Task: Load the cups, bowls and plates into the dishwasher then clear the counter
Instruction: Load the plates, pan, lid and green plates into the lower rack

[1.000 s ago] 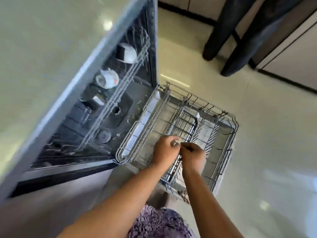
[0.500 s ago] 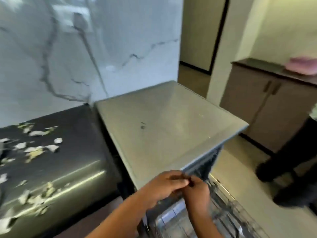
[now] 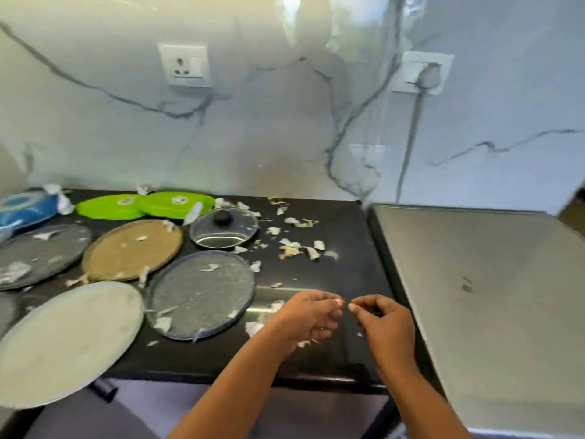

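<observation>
Several plates lie on the black counter (image 3: 345,267): a grey speckled plate (image 3: 199,293), a pale plate (image 3: 63,340) hanging over the front edge, a tan woven plate (image 3: 133,248), a dark grey plate (image 3: 38,251) and two green plates (image 3: 142,204). My left hand (image 3: 307,318) and my right hand (image 3: 386,324) hover together over the counter's right part, just right of the speckled plate. Both have curled fingers, with the fingertips almost meeting. I see nothing held in either hand. The dishwasher's inside is out of view.
A glass pot lid (image 3: 223,228) sits behind the speckled plate. Torn white scraps (image 3: 297,245) litter the counter. A blue dish (image 3: 25,207) lies at the far left. The dishwasher's steel top (image 3: 493,296) adjoins the counter on the right. Two wall sockets (image 3: 186,66) are on the marble backsplash.
My view has swung up and left from the pulled-out lower rack to the counter. Both hands rose from the rack and stay close together, fingertips near each other.
</observation>
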